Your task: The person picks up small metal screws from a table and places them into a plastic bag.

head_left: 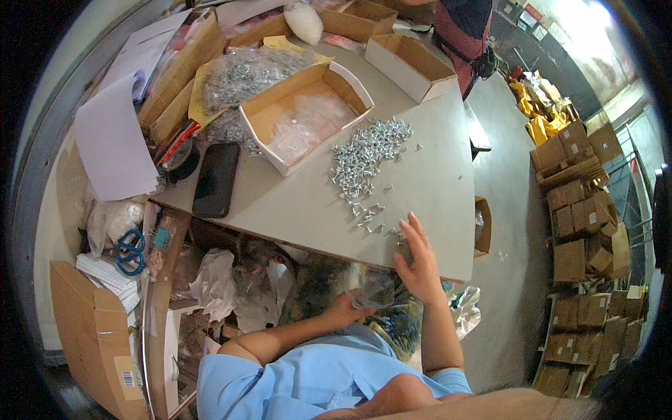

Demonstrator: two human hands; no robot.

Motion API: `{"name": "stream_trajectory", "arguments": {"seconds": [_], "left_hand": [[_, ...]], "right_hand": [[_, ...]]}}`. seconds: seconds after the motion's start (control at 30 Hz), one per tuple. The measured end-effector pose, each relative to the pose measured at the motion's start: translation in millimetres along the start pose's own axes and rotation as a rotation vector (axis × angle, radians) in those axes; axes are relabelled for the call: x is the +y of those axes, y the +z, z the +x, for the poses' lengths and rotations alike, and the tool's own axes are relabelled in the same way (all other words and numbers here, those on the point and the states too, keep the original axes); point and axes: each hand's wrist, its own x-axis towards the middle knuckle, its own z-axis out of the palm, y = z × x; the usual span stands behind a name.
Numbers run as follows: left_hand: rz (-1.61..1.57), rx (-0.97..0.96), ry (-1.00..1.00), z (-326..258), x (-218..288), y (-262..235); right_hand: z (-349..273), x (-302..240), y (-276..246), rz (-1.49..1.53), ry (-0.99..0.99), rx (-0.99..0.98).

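My right hand (418,260) lies spread at the table (434,189) edge, screws (365,159) just beyond; my left hand (348,306) pinches a small clear bag (371,302) below it.

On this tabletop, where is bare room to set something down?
Bare room: the table's right part, between the screw pile and the right edge, and the strip between the black phone and the screws. Crowded: the far left, with the open box and bagged screws. The right hand covers the near edge.

Screws (367,157) lie on table (434,189), right of box (306,115).
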Motion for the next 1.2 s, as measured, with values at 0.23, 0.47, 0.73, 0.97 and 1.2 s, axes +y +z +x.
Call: {"name": "stream_trajectory", "arguments": {"seconds": [0.23, 0.47, 0.73, 0.97, 1.2], "left_hand": [[0.015, -0.028, -0.113, -2.7, 7.8, -3.1], [0.000, -0.017, -0.036, -0.5, 14.1, -1.2], [-0.134, 0.073, 0.057, -1.5, 23.8, 2.6], [0.004, -0.076, -0.093, -1.1, 30.4, -7.5], [0.015, -0.043, -0.111, -2.4, 24.3, -8.0]], "right_hand": [[7.7, -4.0, 2.9, -0.119, 0.046, 0.085], [21.2, -2.4, 14.8, -0.166, -0.026, 0.040], [7.2, -16.6, 10.8, 0.194, -0.213, -0.410], [53.6, -6.3, 32.3, -0.104, -0.102, 0.093], [62.4, -3.4, 39.1, -0.176, -0.122, 0.103]]}}
